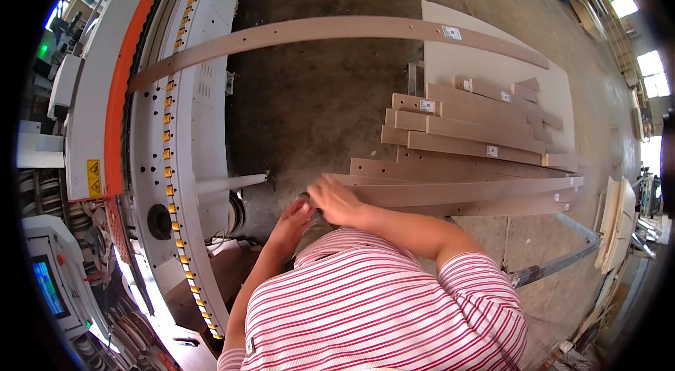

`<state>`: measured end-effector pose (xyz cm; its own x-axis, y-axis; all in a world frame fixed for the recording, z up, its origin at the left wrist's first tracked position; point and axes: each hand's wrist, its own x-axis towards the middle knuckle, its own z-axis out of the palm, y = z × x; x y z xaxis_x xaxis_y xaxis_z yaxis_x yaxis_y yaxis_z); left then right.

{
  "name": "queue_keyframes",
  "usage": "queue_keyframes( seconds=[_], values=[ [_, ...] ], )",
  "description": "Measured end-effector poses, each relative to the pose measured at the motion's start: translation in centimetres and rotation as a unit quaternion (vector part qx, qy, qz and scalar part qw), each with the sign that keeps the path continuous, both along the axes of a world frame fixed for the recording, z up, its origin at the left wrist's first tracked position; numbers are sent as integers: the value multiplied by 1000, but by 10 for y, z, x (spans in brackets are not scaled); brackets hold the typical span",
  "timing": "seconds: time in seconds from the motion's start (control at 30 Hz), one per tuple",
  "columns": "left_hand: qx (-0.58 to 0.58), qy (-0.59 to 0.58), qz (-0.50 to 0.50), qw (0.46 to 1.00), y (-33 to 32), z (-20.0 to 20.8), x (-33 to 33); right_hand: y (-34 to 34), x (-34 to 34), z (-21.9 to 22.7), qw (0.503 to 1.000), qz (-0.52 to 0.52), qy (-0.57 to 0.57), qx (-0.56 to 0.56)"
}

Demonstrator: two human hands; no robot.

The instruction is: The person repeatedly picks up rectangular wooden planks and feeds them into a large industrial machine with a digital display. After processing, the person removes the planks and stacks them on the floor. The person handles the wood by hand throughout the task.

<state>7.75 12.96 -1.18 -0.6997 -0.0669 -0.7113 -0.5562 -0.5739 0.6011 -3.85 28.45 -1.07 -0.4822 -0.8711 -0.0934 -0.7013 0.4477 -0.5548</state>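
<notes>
Hands at work btwn a machine & a board pile. L hand [290, 225] & R hand [337, 201] are close together in front of the torso, fingers of both bent inward; a sm. dark item, kind unclear [304, 196], shows at the fingertips, but whether either hand grips it can't be told. Long, flat brown board w/ a smooth face [422, 194]: nearest the R fingers, running off to their right; contact can't be told.

Beyond it, further from the fingers, a stepped pile of brown boards, some drilled & w/ white labels [464, 111], near a broad pale sheet panel [450, 58]. Well ahead of the fingers, a long brown strip w/ sm. holes [337, 28] spans from machine to panel.

L of the fingers: long white machine w/ orange band [204, 125], its edge lined w/ yellow rollers [168, 138]; farther L, a white console w/ lit screen [49, 284]. Floor, ahead of the fingers: dark grey concrete [309, 90]. Far R: bright windows [654, 74] & leaning pale boards [615, 227].
</notes>
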Motion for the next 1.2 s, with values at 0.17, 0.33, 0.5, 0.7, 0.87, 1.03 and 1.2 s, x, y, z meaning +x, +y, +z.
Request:
queue_keyframes(
  seconds=[0.17, 0.33, 0.5, 0.7, 0.87, 1.03, 1.2],
  values=[
    [-98, 25, 93, 991, -31, 17, -6, -3, -2, 50, 985, 4, -22, -173],
    [-195, 103, 325, 920, -133, 49, 15, 119, -48, 36, 981, -104, -163, 5],
    [-267, 132, 525, 797, -261, 80, 59, 259, -61, 26, 959, -88, -129, 238],
    [-329, -13, 513, 793, -329, 61, 93, 205, -38, 15, 976, -47, -35, 211],
    [-288, -59, 538, 790, -344, 22, 90, 111, -29, 51, 983, -11, 21, 183],
    [-333, -79, 568, 748, -370, -2, 92, 43, -16, 79, 988, 19, 25, 153],
    [-390, -177, 556, 713, -388, -2, 92, 9, -13, 92, 982, 37, 18, 185]
  ],
)
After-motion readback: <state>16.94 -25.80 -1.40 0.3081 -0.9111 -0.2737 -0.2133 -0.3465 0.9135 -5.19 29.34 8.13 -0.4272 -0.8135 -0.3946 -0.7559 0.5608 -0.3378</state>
